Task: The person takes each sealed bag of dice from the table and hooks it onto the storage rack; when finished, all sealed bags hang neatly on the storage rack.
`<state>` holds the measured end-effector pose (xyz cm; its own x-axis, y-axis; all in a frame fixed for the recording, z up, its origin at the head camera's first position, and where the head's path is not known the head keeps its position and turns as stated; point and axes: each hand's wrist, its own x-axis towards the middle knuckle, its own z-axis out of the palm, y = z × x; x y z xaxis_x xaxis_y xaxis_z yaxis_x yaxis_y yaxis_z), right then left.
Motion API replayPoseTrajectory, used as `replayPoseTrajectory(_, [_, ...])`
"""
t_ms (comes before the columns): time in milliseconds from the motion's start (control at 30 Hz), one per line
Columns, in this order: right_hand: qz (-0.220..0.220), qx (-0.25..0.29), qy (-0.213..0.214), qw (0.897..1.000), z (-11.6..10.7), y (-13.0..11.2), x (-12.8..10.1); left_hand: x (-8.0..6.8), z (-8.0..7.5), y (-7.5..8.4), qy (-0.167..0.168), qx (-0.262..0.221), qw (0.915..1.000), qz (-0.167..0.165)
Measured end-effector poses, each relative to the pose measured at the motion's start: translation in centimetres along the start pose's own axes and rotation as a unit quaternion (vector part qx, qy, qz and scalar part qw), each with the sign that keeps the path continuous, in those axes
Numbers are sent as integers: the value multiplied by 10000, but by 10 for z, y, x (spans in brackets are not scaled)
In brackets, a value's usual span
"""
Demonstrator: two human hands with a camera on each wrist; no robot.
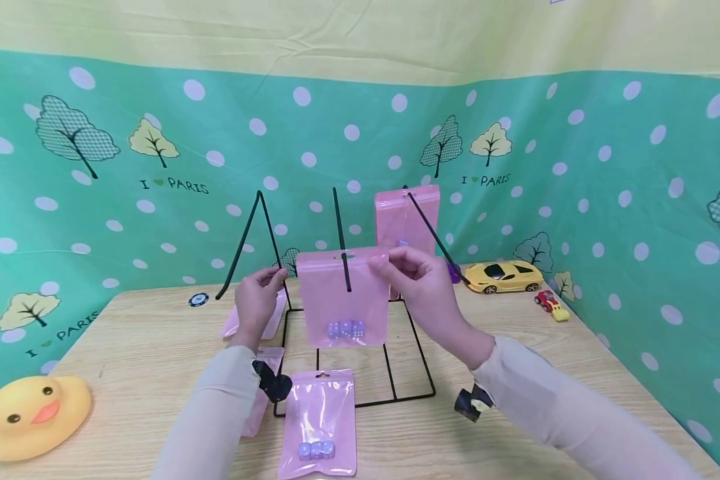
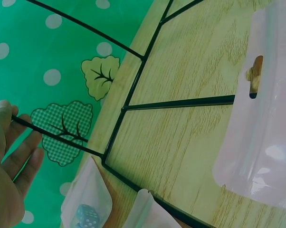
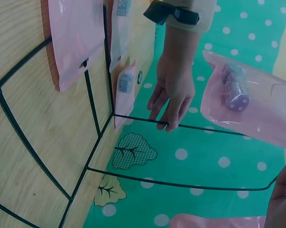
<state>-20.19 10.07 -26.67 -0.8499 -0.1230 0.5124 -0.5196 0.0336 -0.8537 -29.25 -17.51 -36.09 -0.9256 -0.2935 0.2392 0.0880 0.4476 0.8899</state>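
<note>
My right hand (image 1: 427, 290) pinches the top right corner of a pink zip bag (image 1: 330, 293) with purple dice at its bottom. The middle hook of the black wire rack (image 1: 274, 250) appears to pass through that bag's hang hole. With thumb and fingers my left hand (image 1: 257, 301) holds the rack's left upright; the left wrist view shows the fingers (image 2: 24, 166) about the rod. Further pink bags (image 1: 408, 213) hang from the right hook. On the table, a bag with dice (image 1: 321, 407) lies in front, and another (image 1: 258, 410) is partly behind my left wrist.
A yellow duck (image 1: 33, 417) sits at the left front. At the right back stand a yellow toy car (image 1: 504, 276) and a small red and yellow toy vehicle (image 1: 551, 305). A dark round chip (image 1: 199, 299) lies back left. A green dotted curtain (image 1: 306, 127) surrounds the table.
</note>
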Motion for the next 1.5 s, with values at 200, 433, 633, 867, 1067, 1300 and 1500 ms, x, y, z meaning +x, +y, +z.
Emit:
replayPoseTrajectory(200, [42,34,126,9999,1,8,15,0,0,1,40,4,10000,-14])
replayPoseTrajectory(433, [135,4,254,9996,5,15,31,0,0,1,69,68,9999,44])
replayPoseTrajectory(633, [199,-78,416,9989,9,19,46,0,1,1,67,21,10000,31])
replayPoseTrajectory(867, [230,-271,545,9979,12,21,63,-1,1,1,141,65,9998,103])
replayPoseTrajectory(1067, [248,-381,592,9972,13,25,76,-2,1,0,45,28,10000,-1])
replayPoseTrajectory(1300, [334,-650,657,9952,16,27,88,-1,1,-1,68,4,10000,-45])
replayPoseTrajectory(1500, [501,-763,711,9933,18,28,96,-1,1,-1,76,-14,10000,-33])
